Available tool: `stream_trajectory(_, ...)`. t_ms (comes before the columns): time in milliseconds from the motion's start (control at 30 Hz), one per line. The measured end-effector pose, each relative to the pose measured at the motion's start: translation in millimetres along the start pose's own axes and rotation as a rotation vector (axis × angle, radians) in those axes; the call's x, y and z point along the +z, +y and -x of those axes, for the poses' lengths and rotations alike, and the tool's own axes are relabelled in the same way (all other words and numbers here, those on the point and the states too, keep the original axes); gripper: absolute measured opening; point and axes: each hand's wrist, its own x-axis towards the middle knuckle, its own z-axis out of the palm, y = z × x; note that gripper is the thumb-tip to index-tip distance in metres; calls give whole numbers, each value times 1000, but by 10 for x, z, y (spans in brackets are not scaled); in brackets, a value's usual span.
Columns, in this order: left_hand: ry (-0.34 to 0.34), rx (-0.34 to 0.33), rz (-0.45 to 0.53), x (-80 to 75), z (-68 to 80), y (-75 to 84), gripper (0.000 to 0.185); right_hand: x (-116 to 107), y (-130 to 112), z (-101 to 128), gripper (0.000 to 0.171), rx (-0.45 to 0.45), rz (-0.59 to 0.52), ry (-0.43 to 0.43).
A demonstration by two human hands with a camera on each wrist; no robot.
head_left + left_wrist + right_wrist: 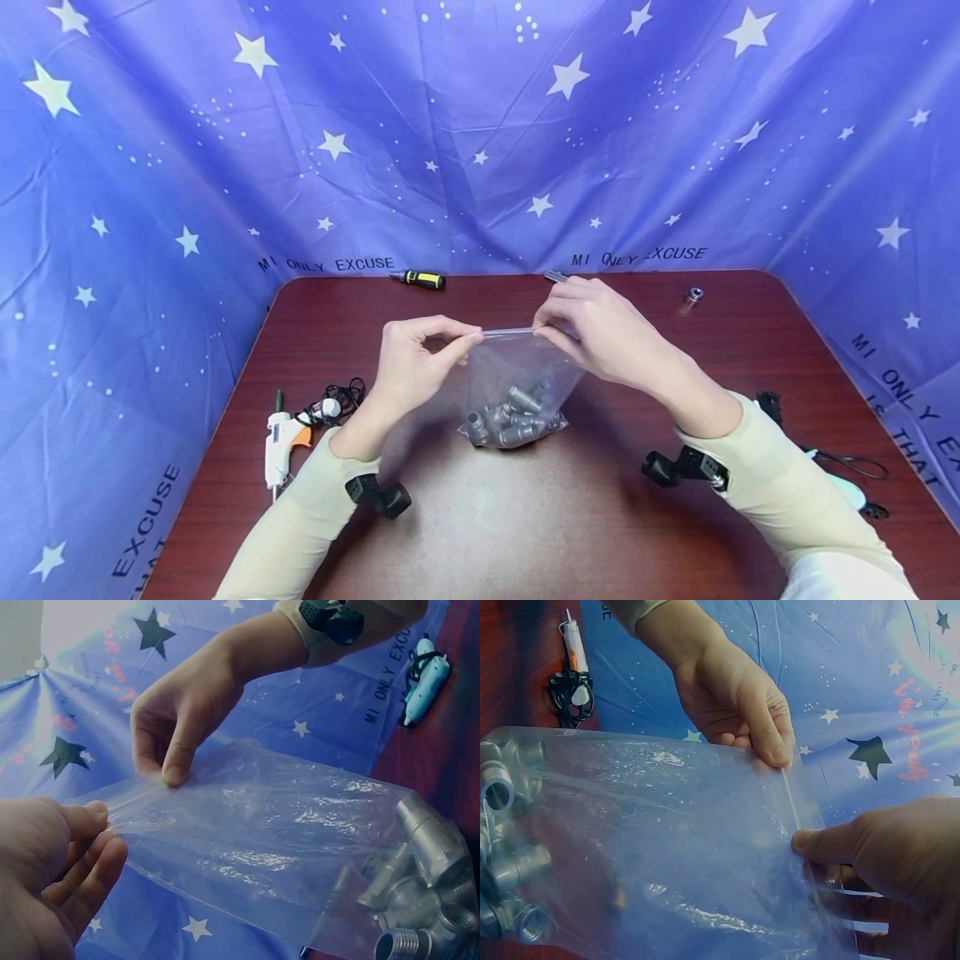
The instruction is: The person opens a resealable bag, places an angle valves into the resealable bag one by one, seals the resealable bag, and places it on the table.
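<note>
- Both hands pinch the zip bag (517, 375) by its top strip: my left hand (408, 362) at one end, my right hand (600, 329) at the other.
- Between them the strip runs sideways; the metal fittings (510, 417) hang below, resting on the table (570, 517).

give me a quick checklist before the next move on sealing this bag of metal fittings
1. Left hand pinches the left end of the bag's top strip: ok.
2. Right hand pinches the right end of the strip: ok.
3. Zip strip held taut and level between the hands: ok.
4. Metal fittings all low in the clear bag, away from the strip: ok.
5. Bag's bottom rests on the table, so the fittings' weight is carried: ok.
6. Strip pressed closed along its whole length: cannot tell.
</note>
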Motion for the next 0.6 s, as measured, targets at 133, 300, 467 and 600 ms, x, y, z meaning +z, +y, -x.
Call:
stream_trajectory(133, -5, -3, 11, 8, -1, -5, 4, -4, 11, 18, 4, 6, 3, 3)
stream_trajectory(300, -5, -1, 8, 9, -4, 0, 5, -18, 22, 41, 4, 15, 14, 3)
stream_trajectory(467, -5, -7, 4, 17, -4, -5, 4, -32, 33, 64, 4, 24, 19, -1)
stream_trajectory(600, 0, -1, -5, 15, -7, -4, 4, -34, 37, 75, 4, 30, 27, 0)
